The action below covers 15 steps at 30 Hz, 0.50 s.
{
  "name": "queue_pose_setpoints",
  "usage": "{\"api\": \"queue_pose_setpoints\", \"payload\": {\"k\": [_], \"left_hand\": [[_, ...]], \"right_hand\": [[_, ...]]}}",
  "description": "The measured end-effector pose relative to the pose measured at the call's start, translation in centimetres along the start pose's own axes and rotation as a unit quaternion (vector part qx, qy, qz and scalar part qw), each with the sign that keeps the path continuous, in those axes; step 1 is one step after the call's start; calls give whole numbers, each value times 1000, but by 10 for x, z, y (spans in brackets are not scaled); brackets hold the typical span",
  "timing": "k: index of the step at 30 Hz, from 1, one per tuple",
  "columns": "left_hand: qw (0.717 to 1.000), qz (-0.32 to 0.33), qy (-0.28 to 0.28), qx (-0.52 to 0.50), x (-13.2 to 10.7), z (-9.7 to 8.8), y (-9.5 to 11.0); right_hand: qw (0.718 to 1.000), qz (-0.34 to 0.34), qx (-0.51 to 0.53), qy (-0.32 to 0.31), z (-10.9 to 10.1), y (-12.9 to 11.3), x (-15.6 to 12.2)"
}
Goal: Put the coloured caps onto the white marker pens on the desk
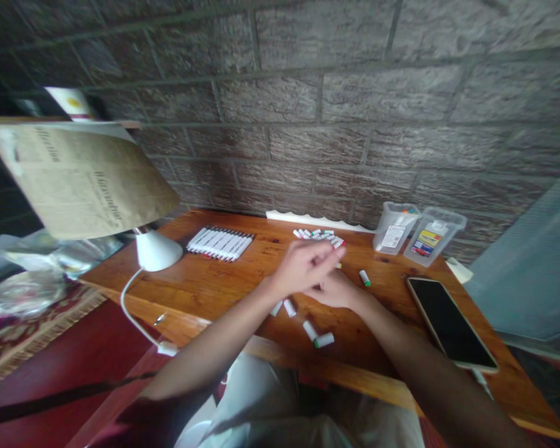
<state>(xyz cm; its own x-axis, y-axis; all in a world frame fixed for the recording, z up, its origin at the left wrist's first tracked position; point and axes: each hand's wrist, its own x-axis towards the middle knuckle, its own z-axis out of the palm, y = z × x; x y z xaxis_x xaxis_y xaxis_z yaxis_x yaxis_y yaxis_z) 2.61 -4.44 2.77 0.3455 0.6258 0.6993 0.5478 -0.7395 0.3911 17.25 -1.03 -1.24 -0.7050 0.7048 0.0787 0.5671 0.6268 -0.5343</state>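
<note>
My left hand (307, 266) crosses over my right hand (335, 289) above the middle of the wooden table. The fingers of both look curled, and the left hand covers much of the right. Whatever they hold, if anything, is hidden. Short white pieces like marker caps, with coloured ends, lie around them. A white piece (290, 308) rests just below the hands, and a green-ended one (324, 340) lies nearer the front edge. Another green-ended piece (364, 278) is to the right. Behind the hands is a loose group of several such pieces (316, 234).
A row of white markers (221, 242) lies at the left, beside a lamp (156, 250) with a trailing cord. Two clear plastic containers (396, 233) stand at the back right. A phone (452, 322) lies on the table (382, 339) at the right, by a brick wall (298, 149).
</note>
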Motion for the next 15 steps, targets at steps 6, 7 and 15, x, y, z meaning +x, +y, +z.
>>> {"api": "queue_pose_setpoints", "payload": {"k": [6,7,15], "left_hand": [[987,-126,90,35,11,-20,-96],[985,-140,91,36,4,-20,-102],[984,-171,-42,16,-8,4,-112]], "right_hand": [[1000,13,25,-14,2,4,-2],[999,15,29,-17,2,5,-2],[999,29,28,7,2,5,-2]]}}
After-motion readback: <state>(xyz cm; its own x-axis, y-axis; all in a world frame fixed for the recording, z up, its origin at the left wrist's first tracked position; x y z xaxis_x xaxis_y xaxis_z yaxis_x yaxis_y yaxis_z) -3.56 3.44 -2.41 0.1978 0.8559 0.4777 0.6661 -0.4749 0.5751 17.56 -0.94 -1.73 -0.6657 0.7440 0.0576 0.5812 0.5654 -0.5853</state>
